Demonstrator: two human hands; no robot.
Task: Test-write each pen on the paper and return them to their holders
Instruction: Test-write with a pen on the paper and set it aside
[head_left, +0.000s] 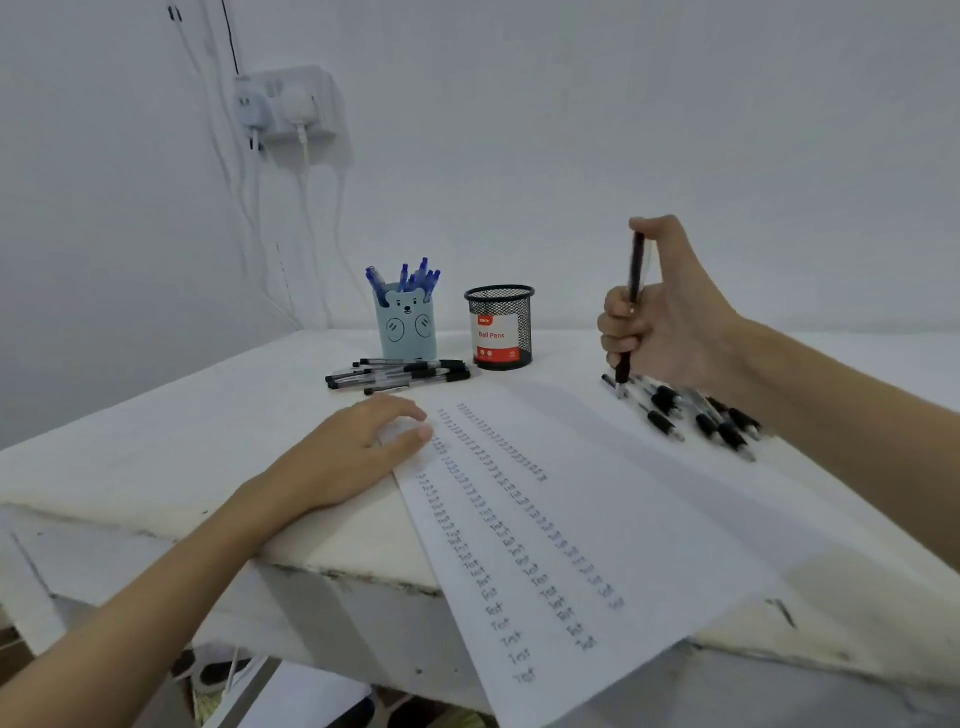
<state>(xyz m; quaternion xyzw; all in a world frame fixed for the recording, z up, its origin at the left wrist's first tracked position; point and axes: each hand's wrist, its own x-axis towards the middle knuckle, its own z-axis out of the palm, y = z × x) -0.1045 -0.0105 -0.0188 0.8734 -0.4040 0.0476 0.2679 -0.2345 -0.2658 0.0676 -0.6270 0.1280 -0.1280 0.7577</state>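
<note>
Head view: right hand (670, 312) grips black pen (632, 306) upright.

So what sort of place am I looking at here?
Probably a makeshift desk in a home or small office: a white cloth-covered table against a bare wall, a wall socket with chargers plugged in, and a bear pen holder beside a mesh pen cup.

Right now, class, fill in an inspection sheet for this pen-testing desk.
Surface: white table, front edge worn.
Job's things: paper with rows of test words, overhanging the edge; blue pens in bear holder; mesh holder; black pens lying left and right.
Clutter: nothing seen.
Hands: left hand rests on the paper; right hand grips a black pen upright.
Cables: white leads hang from wall socket.
Surroundings: plain wall.
</note>
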